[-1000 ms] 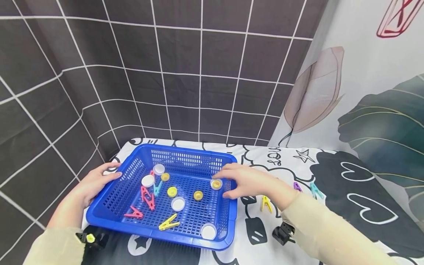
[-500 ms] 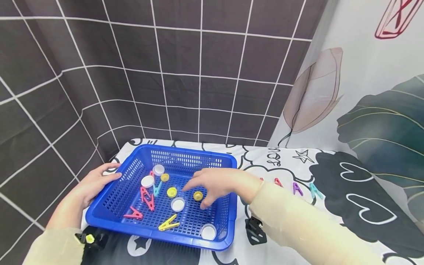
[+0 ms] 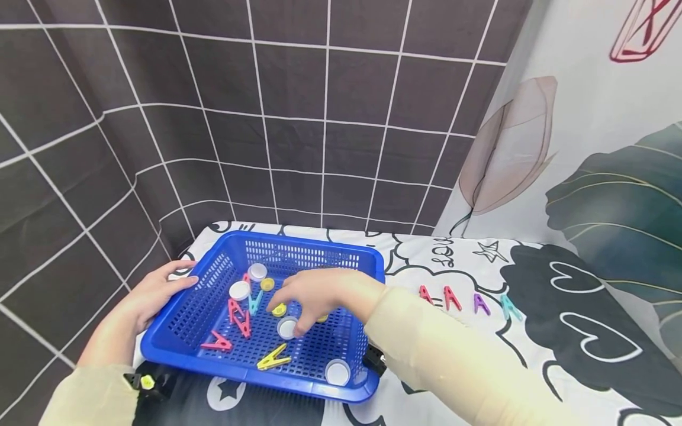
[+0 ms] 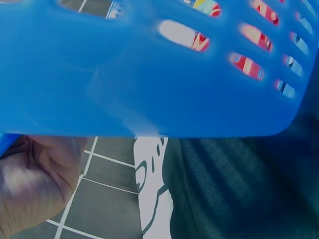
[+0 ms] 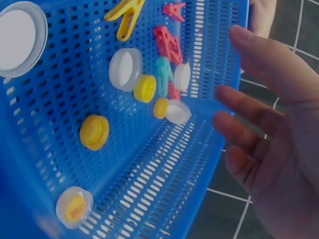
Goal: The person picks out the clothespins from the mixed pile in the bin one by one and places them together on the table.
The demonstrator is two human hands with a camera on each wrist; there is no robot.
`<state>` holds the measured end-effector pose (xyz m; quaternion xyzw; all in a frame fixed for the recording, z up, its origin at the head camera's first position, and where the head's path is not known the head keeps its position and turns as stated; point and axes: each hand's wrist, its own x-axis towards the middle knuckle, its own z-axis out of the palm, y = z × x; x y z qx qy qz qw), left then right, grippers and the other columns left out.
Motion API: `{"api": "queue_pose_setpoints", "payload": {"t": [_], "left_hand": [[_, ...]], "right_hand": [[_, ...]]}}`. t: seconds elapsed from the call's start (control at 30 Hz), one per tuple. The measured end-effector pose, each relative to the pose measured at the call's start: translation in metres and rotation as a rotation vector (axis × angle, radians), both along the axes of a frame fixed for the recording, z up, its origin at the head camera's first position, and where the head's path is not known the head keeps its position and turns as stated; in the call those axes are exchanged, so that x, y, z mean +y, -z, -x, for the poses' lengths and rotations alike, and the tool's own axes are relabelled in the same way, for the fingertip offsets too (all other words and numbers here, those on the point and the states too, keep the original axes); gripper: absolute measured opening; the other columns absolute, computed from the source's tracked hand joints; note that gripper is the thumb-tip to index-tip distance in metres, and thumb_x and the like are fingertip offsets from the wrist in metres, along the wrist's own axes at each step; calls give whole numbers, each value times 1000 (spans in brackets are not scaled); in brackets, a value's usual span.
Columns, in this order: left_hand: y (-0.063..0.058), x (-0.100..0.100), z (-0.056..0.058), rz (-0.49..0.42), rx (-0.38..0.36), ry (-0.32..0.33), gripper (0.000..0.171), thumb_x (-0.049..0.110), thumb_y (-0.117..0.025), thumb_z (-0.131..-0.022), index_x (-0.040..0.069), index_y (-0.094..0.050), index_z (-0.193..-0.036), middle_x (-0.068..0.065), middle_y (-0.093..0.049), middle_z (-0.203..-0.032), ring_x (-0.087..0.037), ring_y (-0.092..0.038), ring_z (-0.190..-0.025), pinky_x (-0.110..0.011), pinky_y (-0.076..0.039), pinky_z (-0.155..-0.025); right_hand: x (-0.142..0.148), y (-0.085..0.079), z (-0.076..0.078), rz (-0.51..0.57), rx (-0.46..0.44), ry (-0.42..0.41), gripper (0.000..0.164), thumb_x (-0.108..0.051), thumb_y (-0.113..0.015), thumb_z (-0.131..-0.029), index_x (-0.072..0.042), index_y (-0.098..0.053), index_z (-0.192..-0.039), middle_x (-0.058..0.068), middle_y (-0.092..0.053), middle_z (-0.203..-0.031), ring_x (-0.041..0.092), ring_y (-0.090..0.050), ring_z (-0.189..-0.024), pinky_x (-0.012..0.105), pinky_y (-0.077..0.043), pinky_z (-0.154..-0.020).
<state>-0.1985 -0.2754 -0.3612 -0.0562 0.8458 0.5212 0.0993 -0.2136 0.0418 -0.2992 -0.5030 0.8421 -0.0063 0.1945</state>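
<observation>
A blue perforated basket (image 3: 242,374) holds several bottle caps and clothespins. My left hand (image 3: 154,294) grips its left rim; in the left wrist view the palm (image 4: 37,179) lies against the outside, with the fingertips hidden. My right hand (image 3: 319,293) hovers over the middle of the basket, fingers apart and holding nothing. Closest below it are a yellow cap (image 3: 279,310) and a clear-rimmed white cap (image 3: 286,329). The right wrist view shows the parted fingers of that hand (image 5: 284,114) clear of the caps, including a yellow cap (image 5: 94,132).
Pink clothespins (image 3: 241,319), a teal clothespin (image 3: 255,303) and a yellow clothespin (image 3: 273,358) lie inside the basket. Right of it, on the patterned cloth, a red clothespin (image 3: 452,298), a purple clothespin (image 3: 482,304) and a teal clothespin (image 3: 510,307) stand in a row.
My right hand has moved left from the basket's right rim to over its middle, uncovering clothespins on the cloth. The left hand stays on the rim.
</observation>
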Motion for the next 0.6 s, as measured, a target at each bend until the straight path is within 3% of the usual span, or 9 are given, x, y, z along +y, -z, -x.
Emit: {"api": "queue_pose_setpoints", "payload": {"t": [0.27,0.5,0.6], "left_hand": [[0,1,0,14,16,5,66,37,-55,-94,3,-27,-143,-35,-39,-128,-23,-65,-83,-41,-55,-71],[0,2,0,66,41,-10,64,38,-54,-94,2,-31,-142,-35,-38,-129,-23,-64,-84,-39,-55,-72],[0,1,1,59,33,-11,65,38,-55,-94,3,-30,-143,-35,-35,-132,-23,-64,-85,-40,-55,-73]], "right_hand": [[-14,16,4,17,-38,-53,58,-27,-74,-81,-29,-52,-134,-10,-44,-140,15,-28,-136,32,-25,-109],[-28,35,-1,-78,-28,-48,66,-25,-79,-75,-40,-50,-133,-6,-40,-142,16,-34,-132,37,-30,-106],[-31,46,-4,-105,-41,-55,71,-24,-80,-74,-42,-47,-134,-6,-40,-141,13,-38,-128,34,-33,-103]]}}
